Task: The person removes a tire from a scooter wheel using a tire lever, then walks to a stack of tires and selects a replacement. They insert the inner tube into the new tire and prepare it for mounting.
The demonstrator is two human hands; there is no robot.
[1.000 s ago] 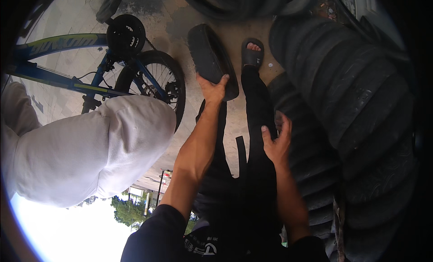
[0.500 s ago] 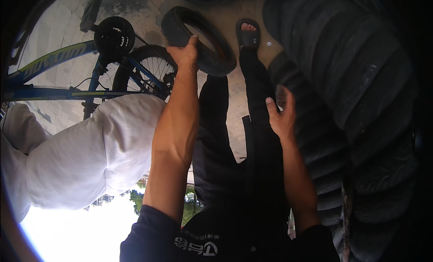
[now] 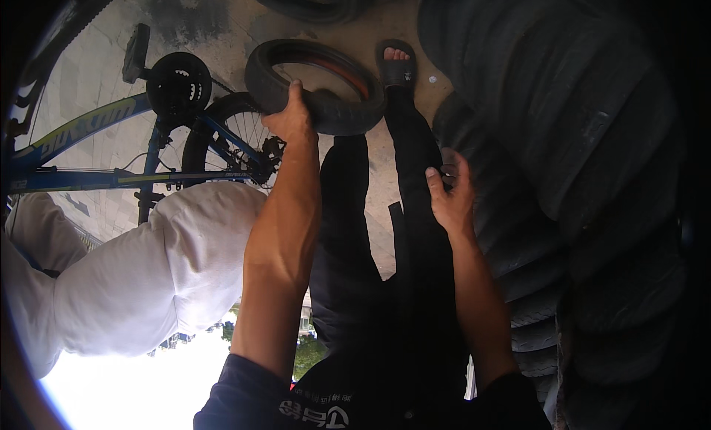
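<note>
A small black tyre (image 3: 344,115) with a reddish-brown inner side hangs tilted in front of my legs. My left hand (image 3: 291,119) grips its near left edge, thumb on top of the rubber; the fingers underneath are partly hidden. To the right, my right hand (image 3: 452,189) hovers above my right leg with its fingers apart and curved, holding nothing. It is near a tall stack of dark tyres (image 3: 511,230), and a gap separates it from the held tyre.
At left stands a blue bicycle (image 3: 96,180) with its crank and rear wheel beside my left arm. A person in light trousers (image 3: 148,260) is close on my left. Large dark tyres (image 3: 592,134) are stacked along the right. Another tyre (image 3: 311,11) lies at the far edge.
The held tyre has turned from steeply slanted to nearly level, its far end swinging left. My right hand has shifted slightly left and nearer to me, still apart from the tyre.
</note>
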